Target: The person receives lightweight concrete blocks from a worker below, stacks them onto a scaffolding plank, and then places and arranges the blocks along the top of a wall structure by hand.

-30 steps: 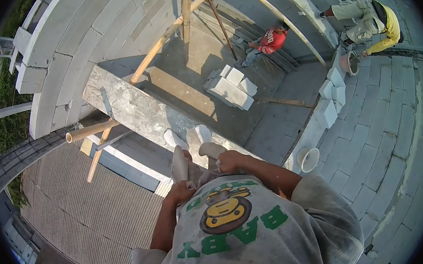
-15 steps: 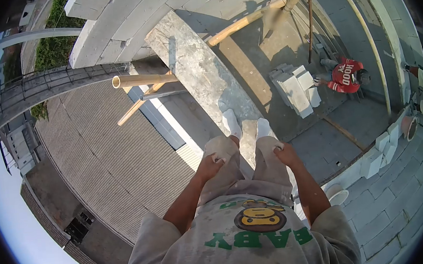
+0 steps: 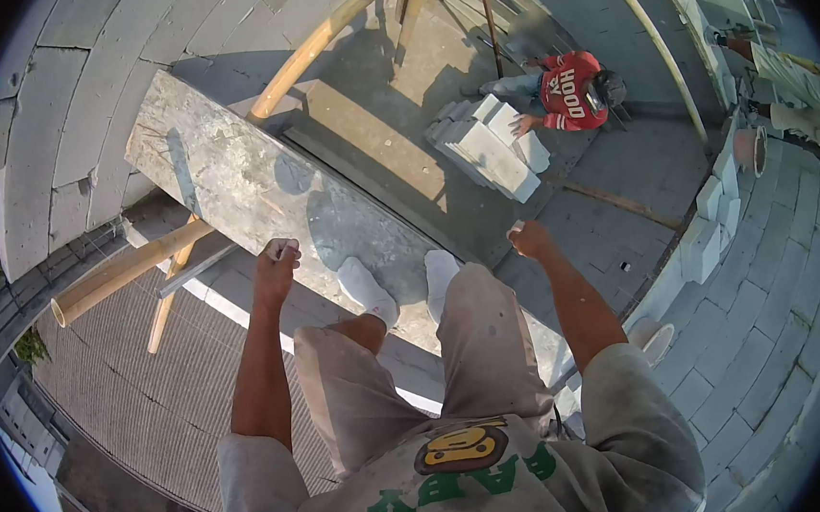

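My left hand is raised over the plank, its fingers curled into a loose fist with pale, dusty fingertips. Level with it on the other side, my right hand is also closed, held out past my knee. Nothing shows in either hand. My feet in white socks stand on a broad, cement-stained plank. Grey shorts cover my legs, and neither hand touches them.
Below to the right, a person in a red shirt touches a stack of white blocks. Bamboo poles cross near the plank. A corrugated roof lies far below at left. Block walls rise around. Another person is at far right.
Both hands have come off my shorts and moved forward and apart. My left foot has turned outward and my stance is wider. The view has swung toward the right, showing the person's hand on the blocks.
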A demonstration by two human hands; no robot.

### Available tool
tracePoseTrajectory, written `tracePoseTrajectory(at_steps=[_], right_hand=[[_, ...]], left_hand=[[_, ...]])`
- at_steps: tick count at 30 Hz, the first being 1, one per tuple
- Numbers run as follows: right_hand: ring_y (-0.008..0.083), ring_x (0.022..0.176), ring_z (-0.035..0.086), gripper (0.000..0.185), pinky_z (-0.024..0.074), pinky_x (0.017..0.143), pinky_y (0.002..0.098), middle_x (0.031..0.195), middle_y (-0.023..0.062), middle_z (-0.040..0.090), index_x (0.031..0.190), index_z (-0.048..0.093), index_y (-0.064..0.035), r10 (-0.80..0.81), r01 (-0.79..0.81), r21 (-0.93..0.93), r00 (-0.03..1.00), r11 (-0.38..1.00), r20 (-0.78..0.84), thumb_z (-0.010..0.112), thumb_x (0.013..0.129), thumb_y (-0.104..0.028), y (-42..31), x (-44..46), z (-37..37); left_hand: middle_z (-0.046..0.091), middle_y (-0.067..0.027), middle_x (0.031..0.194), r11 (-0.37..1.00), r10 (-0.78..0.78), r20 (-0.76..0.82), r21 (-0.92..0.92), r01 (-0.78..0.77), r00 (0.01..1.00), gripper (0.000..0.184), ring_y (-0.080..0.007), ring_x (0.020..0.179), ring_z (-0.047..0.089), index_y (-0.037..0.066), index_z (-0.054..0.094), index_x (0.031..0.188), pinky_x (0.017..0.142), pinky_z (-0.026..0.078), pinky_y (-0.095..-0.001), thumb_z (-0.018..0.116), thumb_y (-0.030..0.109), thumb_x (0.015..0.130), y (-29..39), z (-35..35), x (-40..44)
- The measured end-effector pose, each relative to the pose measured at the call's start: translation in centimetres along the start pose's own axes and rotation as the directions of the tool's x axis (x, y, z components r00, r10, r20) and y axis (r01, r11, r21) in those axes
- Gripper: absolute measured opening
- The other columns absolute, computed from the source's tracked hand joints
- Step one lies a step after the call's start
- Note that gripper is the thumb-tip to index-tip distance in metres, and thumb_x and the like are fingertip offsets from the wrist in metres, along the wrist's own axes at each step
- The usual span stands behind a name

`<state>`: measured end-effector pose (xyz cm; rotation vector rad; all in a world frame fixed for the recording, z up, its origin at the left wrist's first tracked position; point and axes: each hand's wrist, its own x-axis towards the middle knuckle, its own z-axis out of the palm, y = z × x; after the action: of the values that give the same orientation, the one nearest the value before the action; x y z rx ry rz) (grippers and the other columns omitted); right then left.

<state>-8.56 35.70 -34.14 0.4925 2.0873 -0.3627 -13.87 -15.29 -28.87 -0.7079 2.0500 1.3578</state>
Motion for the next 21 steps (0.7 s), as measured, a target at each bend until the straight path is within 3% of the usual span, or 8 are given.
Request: tracePoseTrajectory(at_steps=[2,5,8,12,14,17,21], right_hand=[[0.0395,0.097,0.060,0.039,0.0476,0.083,0.0451,0.100,0.0228,0.064,0.098,0.065,-0.0010,-0.164,0.160,-0.180,0.986,0.971,-0.007,0.055,0.081,-0.035,1.5,5.1,2.4],[0.0391,0.097,0.060,0.039,0.0478,0.084,0.0448,0.100,0.0224,0.064,0.098,0.065,-0.0011,-0.012,0.011,-0.045,0.999,0.999,-0.031,0.055,0.082,-0.034,-0.7,8.6,2.2],[0.0374,0.098,0.060,0.038,0.0476,0.084,0.0451,0.100,0.0223,0.064,0.098,0.066,-0.0017,-0.013,0.012,-0.049,1.000,0.999,-0.012,0.055,0.082,-0.034,0.3,14.7,4.3],[0.0366,0.106,0.058,0.043,0.0460,0.089,0.0441,0.111,0.0216,0.061,0.112,0.059,-0.0013,-0.031,0.031,-0.095,1.000,0.995,0.005,0.055,0.081,-0.031,-0.5,19.4,5.1],[0.0366,0.109,0.056,0.049,0.0450,0.092,0.0432,0.118,0.0213,0.058,0.120,0.053,-0.0007,-0.044,0.038,-0.086,0.996,0.996,-0.077,0.056,0.081,-0.029,0.4,22.0,7.0],[0.0366,0.115,0.052,0.057,0.0434,0.096,0.0418,0.124,0.0218,0.054,0.130,0.044,-0.0003,0.099,-0.093,-0.092,0.993,0.991,0.062,0.055,0.082,-0.028,0.3,24.4,7.6],[0.0377,0.109,0.055,0.060,0.0451,0.091,0.0413,0.118,0.0230,0.057,0.127,0.046,0.0021,0.023,-0.024,-0.066,1.000,0.998,-0.018,0.059,0.081,-0.033,2.0,26.8,11.3]], left_hand=[[0.061,-0.0056,0.074,0.990,0.050,0.048,0.128,-0.056,0.998,0.027,-0.0120,0.070,0.056,-0.001,0.061,0.090,0.065,0.045,-0.0271,0.057,0.025,0.088,-1.6,2.3,4.1],[0.061,-0.0076,0.073,0.944,0.142,0.149,0.276,-0.179,0.979,0.026,-0.0152,0.069,0.057,-0.001,0.062,0.090,0.065,0.045,-0.0299,0.058,0.025,0.087,-4.1,4.8,10.0],[0.062,-0.0107,0.074,0.903,0.150,0.230,0.363,-0.228,0.962,0.026,-0.0194,0.069,0.058,0.000,0.062,0.090,0.067,0.046,-0.0313,0.058,0.025,0.086,-3.8,6.8,13.7],[0.064,-0.0136,0.079,0.855,0.216,0.270,0.412,-0.316,0.938,0.027,-0.0216,0.073,0.060,-0.001,0.062,0.092,0.069,0.046,-0.0327,0.059,0.026,0.087,-2.6,7.1,17.7],[0.064,-0.0135,0.080,0.854,0.269,0.225,0.395,-0.340,0.937,0.025,-0.0220,0.074,0.061,0.000,0.062,0.093,0.070,0.046,-0.0327,0.059,0.025,0.087,-2.7,6.9,19.8],[0.064,-0.0131,0.081,0.866,0.272,0.196,0.376,-0.329,0.942,0.024,-0.0227,0.077,0.061,0.001,0.061,0.094,0.072,0.046,-0.0327,0.059,0.024,0.088,-3.2,6.6,21.9],[0.065,-0.0131,0.082,0.832,0.340,0.148,0.413,-0.370,0.929,0.024,-0.0252,0.077,0.062,0.001,0.061,0.095,0.072,0.047,-0.0335,0.059,0.024,0.088,-4.1,7.5,21.6]])
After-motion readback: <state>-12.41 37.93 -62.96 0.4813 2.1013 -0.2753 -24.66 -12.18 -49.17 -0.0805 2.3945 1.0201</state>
